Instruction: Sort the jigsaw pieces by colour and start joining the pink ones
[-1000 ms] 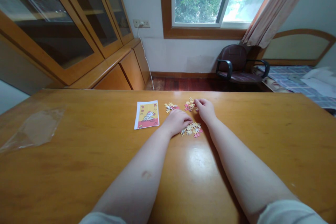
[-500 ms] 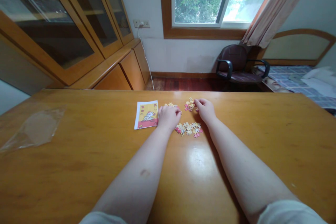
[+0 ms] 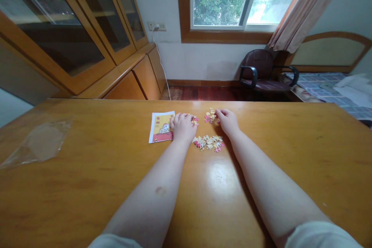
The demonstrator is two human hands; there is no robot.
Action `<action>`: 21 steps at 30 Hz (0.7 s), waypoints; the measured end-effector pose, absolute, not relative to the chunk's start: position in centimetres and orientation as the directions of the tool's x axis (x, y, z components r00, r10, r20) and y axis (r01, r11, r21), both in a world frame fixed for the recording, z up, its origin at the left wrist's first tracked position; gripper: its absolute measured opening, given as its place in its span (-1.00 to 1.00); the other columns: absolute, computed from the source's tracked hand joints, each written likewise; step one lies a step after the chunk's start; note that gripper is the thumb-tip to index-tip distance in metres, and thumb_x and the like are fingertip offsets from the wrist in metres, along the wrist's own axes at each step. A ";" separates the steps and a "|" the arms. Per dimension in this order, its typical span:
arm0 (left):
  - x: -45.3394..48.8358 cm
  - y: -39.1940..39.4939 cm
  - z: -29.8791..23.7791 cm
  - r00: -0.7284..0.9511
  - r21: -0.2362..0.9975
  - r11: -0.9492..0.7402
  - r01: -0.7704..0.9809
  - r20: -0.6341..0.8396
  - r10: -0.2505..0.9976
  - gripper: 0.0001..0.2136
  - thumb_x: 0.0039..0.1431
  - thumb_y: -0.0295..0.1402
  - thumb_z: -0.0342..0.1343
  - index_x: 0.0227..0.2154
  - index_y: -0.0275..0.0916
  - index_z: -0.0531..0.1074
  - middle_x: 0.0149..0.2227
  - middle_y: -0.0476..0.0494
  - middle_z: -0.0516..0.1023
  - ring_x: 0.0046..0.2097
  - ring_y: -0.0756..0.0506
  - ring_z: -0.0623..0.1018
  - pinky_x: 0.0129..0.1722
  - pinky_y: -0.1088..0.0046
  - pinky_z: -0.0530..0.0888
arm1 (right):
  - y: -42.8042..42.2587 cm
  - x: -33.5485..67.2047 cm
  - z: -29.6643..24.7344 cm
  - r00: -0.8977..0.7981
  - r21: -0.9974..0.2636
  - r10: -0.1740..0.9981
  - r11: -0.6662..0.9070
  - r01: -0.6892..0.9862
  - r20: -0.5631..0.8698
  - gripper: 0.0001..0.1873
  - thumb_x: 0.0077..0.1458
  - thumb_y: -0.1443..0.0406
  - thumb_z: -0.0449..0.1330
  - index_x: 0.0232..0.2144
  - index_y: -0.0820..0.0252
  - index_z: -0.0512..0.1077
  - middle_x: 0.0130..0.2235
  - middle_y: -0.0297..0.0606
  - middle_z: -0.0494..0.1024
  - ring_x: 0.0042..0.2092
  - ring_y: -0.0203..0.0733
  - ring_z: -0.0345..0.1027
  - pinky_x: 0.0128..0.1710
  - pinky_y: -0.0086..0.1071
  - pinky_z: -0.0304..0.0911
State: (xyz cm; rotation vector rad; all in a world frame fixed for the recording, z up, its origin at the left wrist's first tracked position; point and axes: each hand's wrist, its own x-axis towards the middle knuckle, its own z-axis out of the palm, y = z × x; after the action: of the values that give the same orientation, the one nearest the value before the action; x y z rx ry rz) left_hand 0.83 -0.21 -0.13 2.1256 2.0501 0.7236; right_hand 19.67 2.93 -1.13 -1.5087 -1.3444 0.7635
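Note:
My left hand rests with its fingertips on the right edge of a printed picture card, which shows a white cartoon animal on yellow and red. Just right of those fingers lies a small group of jigsaw pieces, partly hidden by the hand. My right hand sits with its fingertips against a second cluster of yellow and pink pieces. Below both hands, a larger spread of pieces lies on the table, touched by neither.
The pieces and card lie on a wide honey-coloured wooden table. A clear plastic bag lies flat at its left. Beyond the far edge stand a glass-fronted wooden cabinet, a dark office chair and a bed.
My left hand has moved left, from above the lower pieces onto the card's right edge, uncovering the lower spread. My right hand has stayed in place.

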 end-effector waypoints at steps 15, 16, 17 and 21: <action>2.5 -1.6 0.7 0.667 0.460 -0.650 0.605 0.154 0.729 -0.81 0.08 -0.24 0.17 -0.22 0.04 0.54 -0.03 0.00 0.51 0.18 -0.21 0.27 0.24 -0.10 -0.15 | 3.4 19.7 -1.5 0.198 -0.940 0.971 0.058 0.335 0.130 -0.57 -0.03 -0.02 0.10 -0.53 0.23 0.46 -0.53 -0.27 0.46 -0.51 -0.26 0.25 -0.53 -0.41 0.16; 2.5 -1.6 0.6 0.665 0.461 -0.647 0.608 0.150 0.732 -0.82 0.08 -0.24 0.17 -0.23 0.02 0.54 -0.06 -0.01 0.52 0.17 -0.21 0.28 0.24 -0.10 -0.15 | 3.4 19.7 -1.5 0.198 -0.943 0.972 0.052 0.328 0.123 -0.57 -0.03 -0.03 0.11 -0.54 0.23 0.45 -0.52 -0.27 0.46 -0.51 -0.26 0.24 -0.53 -0.41 0.16; 2.4 -1.5 0.6 0.666 0.462 -0.645 0.608 0.145 0.732 -0.83 0.08 -0.25 0.17 -0.24 0.02 0.54 -0.08 -0.01 0.53 0.16 -0.21 0.28 0.24 -0.10 -0.15 | 3.3 19.7 -1.4 0.198 -0.946 0.973 0.046 0.321 0.115 -0.57 -0.04 -0.03 0.11 -0.54 0.23 0.45 -0.52 -0.27 0.47 -0.52 -0.26 0.24 -0.53 -0.41 0.17; 2.5 -1.5 0.8 0.660 0.464 -0.636 0.617 0.135 0.739 -0.86 0.06 -0.27 0.19 -0.29 -0.02 0.54 -0.14 -0.01 0.55 0.15 -0.19 0.30 0.24 -0.07 -0.15 | 3.2 19.7 -1.3 0.203 -0.941 0.972 0.047 0.334 0.121 -0.57 -0.04 -0.03 0.10 -0.53 0.23 0.45 -0.52 -0.27 0.47 -0.51 -0.26 0.24 -0.51 -0.40 0.16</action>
State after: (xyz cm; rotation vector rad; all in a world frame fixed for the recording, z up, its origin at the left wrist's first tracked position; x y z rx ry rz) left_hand 2.54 -1.50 0.76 2.4986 1.0678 0.4447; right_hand 19.67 3.25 -1.29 -1.4774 -1.3111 0.8031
